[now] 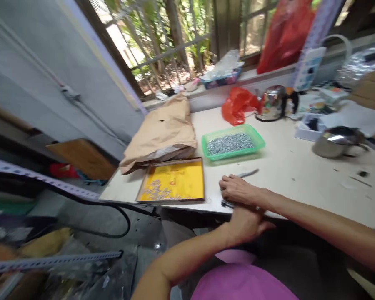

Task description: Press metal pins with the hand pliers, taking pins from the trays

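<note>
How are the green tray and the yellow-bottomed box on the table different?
The green tray is spread thickly with small metal pieces; the yellow-bottomed box has only a loose scatter, leaving much of its yellow bottom bare.
The tray is translucent green with rounded corners; the box has a dark rim and square corners.
The tray sits farther back; the box lies at the table's near edge.
Both are open on top.

1. Box [193,179], left of the green tray [260,143]: yellow floor bears one mark, apparently "P"; adjacent lettering too blurred to read.
2. White container [311,66], behind and right of tray: blue markings, illegible.
</note>
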### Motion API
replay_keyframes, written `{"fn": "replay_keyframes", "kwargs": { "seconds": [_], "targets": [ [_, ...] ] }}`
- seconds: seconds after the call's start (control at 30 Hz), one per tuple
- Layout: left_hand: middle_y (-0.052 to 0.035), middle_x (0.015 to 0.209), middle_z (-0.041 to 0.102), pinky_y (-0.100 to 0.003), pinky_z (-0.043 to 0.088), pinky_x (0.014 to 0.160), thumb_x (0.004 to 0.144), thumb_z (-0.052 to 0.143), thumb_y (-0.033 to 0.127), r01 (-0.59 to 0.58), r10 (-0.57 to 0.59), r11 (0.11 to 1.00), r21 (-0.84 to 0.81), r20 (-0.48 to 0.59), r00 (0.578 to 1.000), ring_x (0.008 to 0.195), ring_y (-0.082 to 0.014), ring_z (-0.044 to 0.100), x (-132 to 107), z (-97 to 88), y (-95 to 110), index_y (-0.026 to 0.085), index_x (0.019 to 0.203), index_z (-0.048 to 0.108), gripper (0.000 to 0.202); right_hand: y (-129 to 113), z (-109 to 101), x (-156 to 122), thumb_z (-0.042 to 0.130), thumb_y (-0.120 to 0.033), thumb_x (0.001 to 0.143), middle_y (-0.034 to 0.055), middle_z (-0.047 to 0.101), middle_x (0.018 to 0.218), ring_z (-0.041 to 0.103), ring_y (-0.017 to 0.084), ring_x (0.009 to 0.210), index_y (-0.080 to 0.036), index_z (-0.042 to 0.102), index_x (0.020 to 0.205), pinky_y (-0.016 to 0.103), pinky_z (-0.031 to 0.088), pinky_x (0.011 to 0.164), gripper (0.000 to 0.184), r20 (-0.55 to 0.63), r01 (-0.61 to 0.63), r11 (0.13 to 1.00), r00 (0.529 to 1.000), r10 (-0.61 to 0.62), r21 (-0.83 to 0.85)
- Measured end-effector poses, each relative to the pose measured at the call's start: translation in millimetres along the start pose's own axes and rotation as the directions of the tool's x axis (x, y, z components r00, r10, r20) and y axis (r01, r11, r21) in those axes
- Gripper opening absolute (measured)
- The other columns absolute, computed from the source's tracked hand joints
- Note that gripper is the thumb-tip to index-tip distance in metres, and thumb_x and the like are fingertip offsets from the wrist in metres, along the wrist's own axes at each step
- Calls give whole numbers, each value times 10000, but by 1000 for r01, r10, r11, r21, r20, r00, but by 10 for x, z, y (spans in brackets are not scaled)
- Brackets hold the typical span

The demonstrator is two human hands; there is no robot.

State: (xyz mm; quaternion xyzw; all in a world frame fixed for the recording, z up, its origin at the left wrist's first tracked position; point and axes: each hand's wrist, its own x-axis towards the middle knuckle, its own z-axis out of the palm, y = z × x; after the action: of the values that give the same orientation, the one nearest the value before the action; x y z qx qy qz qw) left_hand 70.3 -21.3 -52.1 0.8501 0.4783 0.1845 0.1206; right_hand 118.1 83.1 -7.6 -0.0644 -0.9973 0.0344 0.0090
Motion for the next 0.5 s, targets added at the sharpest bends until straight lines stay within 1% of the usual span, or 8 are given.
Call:
{"fn": "replay_keyframes", "kwargs": {
  "seconds": [0.07, 0.13, 0.2, 0.27, 0.33, 0.37, 0.43, 0.5],
  "targets": [
    [-151, 1236, 611, -403, 445, 995, 921, 471, 507, -99, 99, 995, 12, 7, 995, 1189, -282, 542, -163, -68, 17, 124, 1256, 559, 517, 11, 148, 68, 591, -179, 857, 83, 610, 850, 480, 207, 867, -183, 679, 713, 318, 315, 697, 168, -52, 39, 999, 998, -40, -28],
    [-124, 1176, 643, -345, 463, 977, 947, 451, 449, -136, 136, 991, 20, -11, 991, 1136, -232, 577, -376, -195, 2, 133, 1183, 601, 422, 17, 278, 114, 580, -150, 852, 71, 622, 828, 503, 199, 846, -176, 662, 716, 314, 327, 697, 161, -134, 43, 999, 990, -45, -12],
    [-106, 1142, 663, -316, 474, 970, 951, 466, 358, -72, 74, 997, 24, -91, 993, 1108, -200, 593, -618, -383, -90, 147, 1116, 629, 313, 13, 318, 131, 545, -137, 864, 57, 632, 816, 526, 188, 822, -175, 647, 759, 313, 348, 713, 151, -246, 35, 998, 969, -22, 49],
    [-101, 1126, 673, -322, 494, 954, 941, 480, 278, 80, -72, 996, 27, -222, 972, 1088, -190, 604, -853, -633, -293, 168, 1096, 640, 248, 59, 224, 128, 496, -154, 896, 47, 635, 810, 544, 174, 795, -175, 625, 814, 311, 375, 736, 154, -388, 18, 992, 921, 31, 123],
    [-100, 1107, 676, -349, 513, 926, 936, 475, 233, 284, -254, 958, 28, -368, 894, 1053, -192, 618, -1061, -940, -597, 192, 1100, 650, 244, 227, 12, 124, 464, -197, 924, 46, 636, 812, 561, 168, 785, -178, 605, 844, 306, 403, 752, 163, -519, -30, 983, 846, 122, 181],
    [-98, 1103, 675, -369, 513, 926, 936, 472, 227, 386, -334, 922, 32, -440, 834, 1047, -198, 619, -1156, -1109, -770, 200, 1101, 658, 250, 364, -116, 121, 462, -222, 929, 48, 637, 814, 568, 170, 785, -181, 599, 848, 304, 415, 754, 164, -571, -78, 976, 800, 184, 205],
    [-98, 1112, 669, -412, 498, 941, 929, 485, 245, 556, -428, 828, 77, -552, 715, 1058, -222, 608, -1350, -1454, -1114, 201, 1122, 662, 266, 706, -359, 113, 474, -272, 923, 61, 640, 837, 584, 186, 798, -185, 599, 866, 310, 434, 750, 162, -621, -216, 948, 717, 317, 234],
    [-113, 1153, 654, -430, 461, 978, 917, 502, 261, 726, -498, 674, 134, -643, 581, 1086, -250, 581, -1569, -1765, -1416, 179, 1146, 662, 291, 1029, -507, 109, 471, -297, 914, 104, 644, 871, 591, 218, 809, -168, 614, 903, 340, 439, 740, 192, -612, -377, 904, 673, 416, 200]
  ]
}}
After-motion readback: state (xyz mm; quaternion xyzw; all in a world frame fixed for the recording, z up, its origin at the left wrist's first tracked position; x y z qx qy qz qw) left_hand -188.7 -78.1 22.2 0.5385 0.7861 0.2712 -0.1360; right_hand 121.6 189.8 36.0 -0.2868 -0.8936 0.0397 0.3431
